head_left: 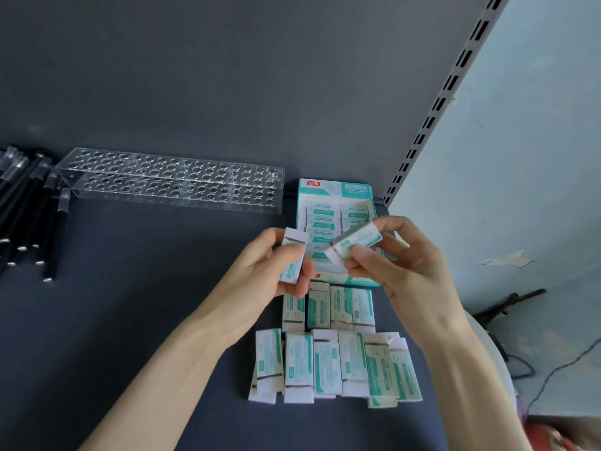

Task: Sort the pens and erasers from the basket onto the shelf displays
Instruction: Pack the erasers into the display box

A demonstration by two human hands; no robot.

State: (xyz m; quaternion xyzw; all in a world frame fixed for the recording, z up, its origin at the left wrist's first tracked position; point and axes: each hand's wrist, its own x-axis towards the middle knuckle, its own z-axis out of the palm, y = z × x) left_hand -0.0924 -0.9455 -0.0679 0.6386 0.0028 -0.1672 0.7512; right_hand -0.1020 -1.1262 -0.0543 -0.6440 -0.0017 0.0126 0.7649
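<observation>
each hand pinches one eraser: left hand [276, 265] grips an eraser [293, 255], right hand [400, 255] another eraser [354, 240], both above the display box [335, 190]. a fumbled drop could scatter the loose rows [335, 362] lying on the shelf [130, 304] below.

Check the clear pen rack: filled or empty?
Empty. Every hole of the pen rack shows clear, and the black pens lie loose on the shelf left of it.
</observation>
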